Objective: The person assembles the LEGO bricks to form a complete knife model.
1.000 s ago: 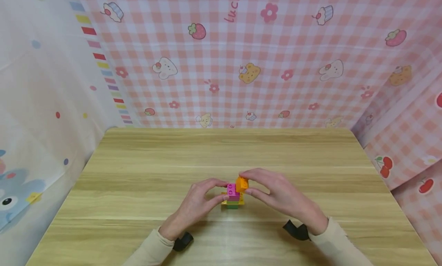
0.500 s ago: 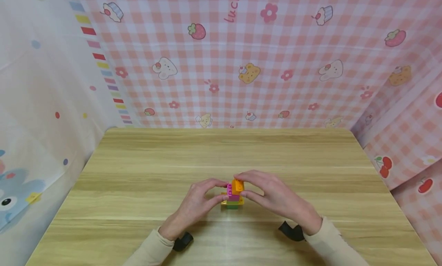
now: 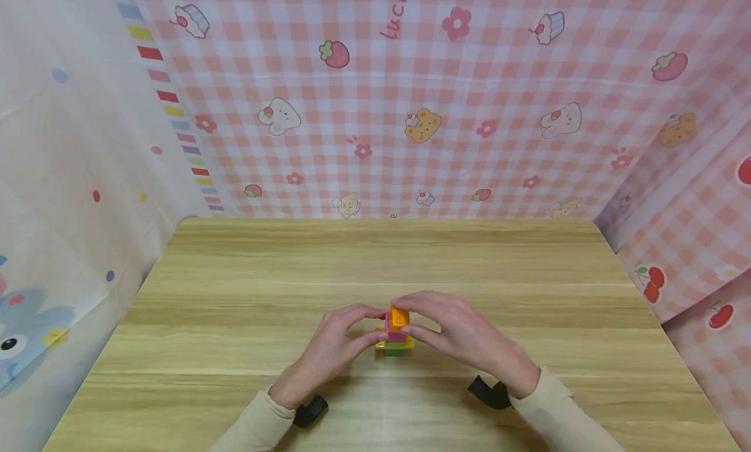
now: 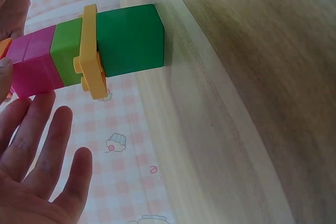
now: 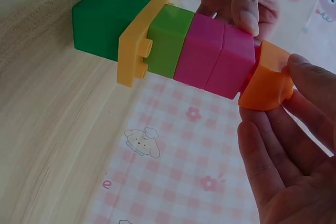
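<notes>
A tower of toy building bricks stands on the table: a dark green brick [image 5: 102,24] at the bottom, a thin yellow plate [image 5: 134,45], a light green brick [image 5: 169,40], then two pink bricks [image 5: 212,56]. My left hand [image 3: 331,341] pinches the upper pink part between thumb and fingers. With thumb and fingertips my right hand [image 3: 463,328] grips an orange brick [image 5: 268,77] with a curved side, right at the top of the tower. In the right wrist view it sits slightly tilted, with a narrow gap showing against the upper pink brick.
The wood-grain table [image 3: 264,256] extends around the tower on all sides. Pink checked cloth [image 3: 375,126] hangs behind it, and a white patterned cloth [image 3: 88,145] hangs at the left. Black straps [image 3: 311,411] show at both wrists.
My right hand has moved left with the orange brick, from the right side of the tower's top to over the pink brick. The left hand keeps its place.
</notes>
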`<state>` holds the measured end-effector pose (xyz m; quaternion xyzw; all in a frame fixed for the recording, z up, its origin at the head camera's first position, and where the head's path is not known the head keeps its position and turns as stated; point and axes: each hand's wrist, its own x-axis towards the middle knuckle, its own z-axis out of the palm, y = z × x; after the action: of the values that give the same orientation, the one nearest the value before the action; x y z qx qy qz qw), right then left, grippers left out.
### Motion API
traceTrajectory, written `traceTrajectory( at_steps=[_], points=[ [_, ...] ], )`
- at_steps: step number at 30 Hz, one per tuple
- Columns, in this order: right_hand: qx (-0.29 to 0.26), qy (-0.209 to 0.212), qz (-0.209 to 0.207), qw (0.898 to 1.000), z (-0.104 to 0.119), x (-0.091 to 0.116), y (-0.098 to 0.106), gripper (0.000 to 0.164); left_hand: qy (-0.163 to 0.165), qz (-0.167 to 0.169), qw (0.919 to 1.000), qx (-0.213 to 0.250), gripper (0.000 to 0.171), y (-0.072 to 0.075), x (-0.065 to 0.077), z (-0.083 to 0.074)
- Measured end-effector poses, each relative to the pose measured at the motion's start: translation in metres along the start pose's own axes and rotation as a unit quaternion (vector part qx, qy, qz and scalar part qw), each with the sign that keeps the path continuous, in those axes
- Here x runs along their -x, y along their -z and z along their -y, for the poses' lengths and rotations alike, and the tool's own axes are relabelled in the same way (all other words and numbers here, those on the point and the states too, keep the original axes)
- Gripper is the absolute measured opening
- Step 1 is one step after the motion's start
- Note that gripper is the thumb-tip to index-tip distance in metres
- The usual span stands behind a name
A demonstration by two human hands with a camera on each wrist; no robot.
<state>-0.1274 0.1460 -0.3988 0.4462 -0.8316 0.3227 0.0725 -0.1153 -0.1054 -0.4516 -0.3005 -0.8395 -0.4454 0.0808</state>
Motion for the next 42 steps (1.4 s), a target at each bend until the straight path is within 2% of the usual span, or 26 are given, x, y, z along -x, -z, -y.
traceTrajectory(
  at_steps=[11,20,34,42],
  points=[
    [0.004,0.0,0.012,1.0,0.0018,-0.0035,-0.0007,0.037,0.001,0.005,1.0,-0.002,0.031,0.0015,-0.0009,-0.0015],
    [0.013,0.024,0.005,1.0,-0.0008,-0.005,-0.0041,0.035,0.0,0.005,1.0,-0.005,0.031,0.0025,-0.0014,-0.001],
    [0.042,0.063,-0.006,0.997,-0.0018,-0.006,-0.0044,0.038,-0.054,0.014,0.9974,-0.047,0.034,0.0058,-0.0047,-0.0015],
    [0.046,0.07,-0.016,0.996,-0.0033,-0.0057,-0.0051,0.039,-0.024,0.028,0.9981,-0.049,0.033,0.0061,-0.0063,-0.0035]
  ],
)
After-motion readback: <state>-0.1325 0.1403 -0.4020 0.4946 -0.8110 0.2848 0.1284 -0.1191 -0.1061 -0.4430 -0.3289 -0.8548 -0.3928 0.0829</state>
